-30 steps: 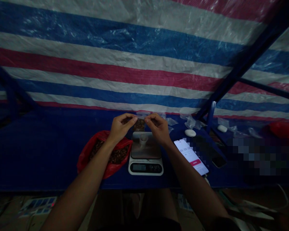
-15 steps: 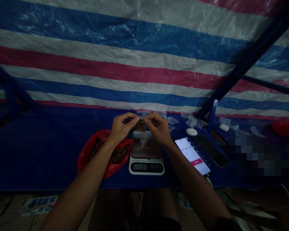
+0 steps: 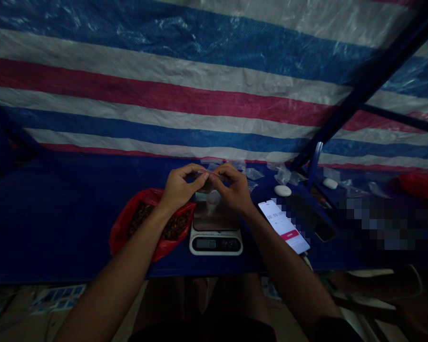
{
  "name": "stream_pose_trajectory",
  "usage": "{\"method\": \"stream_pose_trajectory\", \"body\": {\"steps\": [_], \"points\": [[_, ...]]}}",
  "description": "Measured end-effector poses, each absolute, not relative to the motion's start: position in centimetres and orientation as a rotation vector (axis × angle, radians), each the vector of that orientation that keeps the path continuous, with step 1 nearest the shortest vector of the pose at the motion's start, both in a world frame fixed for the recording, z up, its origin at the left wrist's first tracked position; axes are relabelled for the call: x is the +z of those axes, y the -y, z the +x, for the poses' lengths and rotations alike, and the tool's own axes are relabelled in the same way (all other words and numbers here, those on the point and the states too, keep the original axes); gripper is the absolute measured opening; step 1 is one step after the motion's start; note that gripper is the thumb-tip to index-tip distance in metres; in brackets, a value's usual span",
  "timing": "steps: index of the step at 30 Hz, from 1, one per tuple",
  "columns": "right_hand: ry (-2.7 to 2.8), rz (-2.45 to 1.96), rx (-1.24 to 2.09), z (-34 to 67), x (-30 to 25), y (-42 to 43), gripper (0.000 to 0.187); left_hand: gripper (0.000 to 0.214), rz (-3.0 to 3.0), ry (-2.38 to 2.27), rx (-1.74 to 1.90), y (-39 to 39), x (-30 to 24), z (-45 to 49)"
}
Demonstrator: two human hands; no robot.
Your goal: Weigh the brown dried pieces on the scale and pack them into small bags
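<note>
Between my two hands is a small clear plastic bag (image 3: pixel 204 186) with brown contents, its top edge pinched by both. My left hand (image 3: pixel 181 186) grips the edge with thumb and fingers, and my right hand (image 3: pixel 232 186) pinches it close beside, the thumbs almost touching. Below the bag stands a digital kitchen scale (image 3: pixel 216 243) with a metal plate and a lit display. A small translucent cup (image 3: pixel 212 201) sits on the plate. Left of the scale, partly behind my left forearm, lies an open red plastic bag (image 3: pixel 121 228) full of small brown pieces.
Right of the scale lies a phone (image 3: pixel 284 227) showing a timer, with a white oval case (image 3: pixel 282 190) behind it. Clear plastic bags (image 3: pixel 285 175) are scattered along the back of the blue table (image 3: pixel 71 213). A striped tarp (image 3: pixel 185 99) and blue metal bars (image 3: pixel 342 111) rise behind.
My thumbs have come closer together along the bag's top edge. The bag's brown contents show less now. The whole view has shifted slightly.
</note>
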State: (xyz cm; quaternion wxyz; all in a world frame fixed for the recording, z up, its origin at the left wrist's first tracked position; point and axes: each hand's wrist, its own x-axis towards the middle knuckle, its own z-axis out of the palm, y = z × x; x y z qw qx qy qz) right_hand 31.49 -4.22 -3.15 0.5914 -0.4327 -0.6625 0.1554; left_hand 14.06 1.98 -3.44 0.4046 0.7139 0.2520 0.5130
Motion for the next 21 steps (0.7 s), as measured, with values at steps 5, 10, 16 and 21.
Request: {"method": "stream_pose_trajectory", "body": {"steps": [5,10,16,21], "points": [[1.545,-0.971,0.342,31.5,-3.0,4.4,0.017,0.02,1.847,-0.602,1.299,-1.7,-2.9,13.9],[1.514,-0.982,0.366,31.5,-2.6,4.4,0.014,0.023,1.846,-0.61,1.317,-1.3,-2.4,13.9],[1.515,-1.029,0.365,31.5,-2.7,4.5,0.016,0.03,1.808,-0.652,1.276,-0.7,-2.4,14.3],[1.513,-1.024,0.349,31.6,-2.7,4.4,0.015,0.028,1.786,-0.683,1.364,-1.3,-2.8,13.9]]}}
